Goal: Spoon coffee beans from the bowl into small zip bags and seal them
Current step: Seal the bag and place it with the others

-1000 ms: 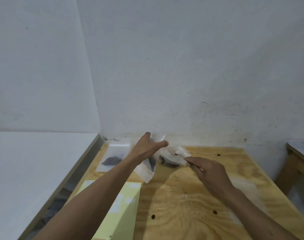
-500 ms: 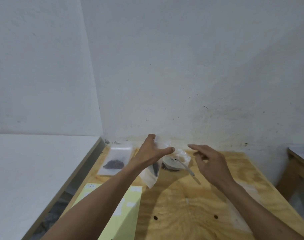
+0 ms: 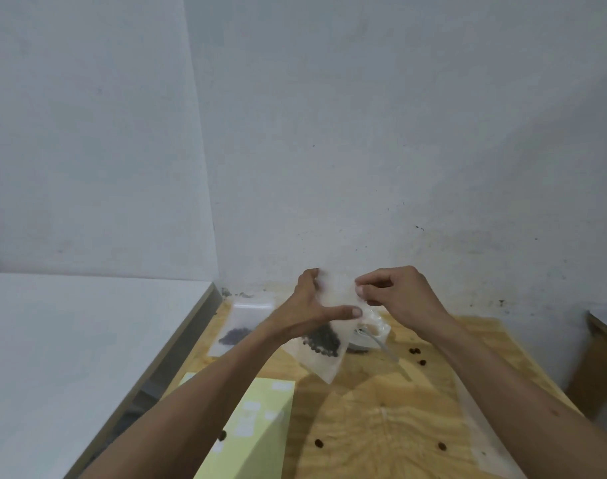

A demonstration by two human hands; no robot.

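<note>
Since the earlier frame, the right hand left the spoon and pinched the zip bag, which the left hand gripped above the counter.

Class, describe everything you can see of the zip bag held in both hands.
The zip bag is small, clear, thin plastic, with dark coffee beans piled in its lower part. It hangs tilted above the wooden table, bottom corner pointing down. The left hand grips one side; the right hand pinches its top edge.

bowl behind held bag, table beneath
</note>
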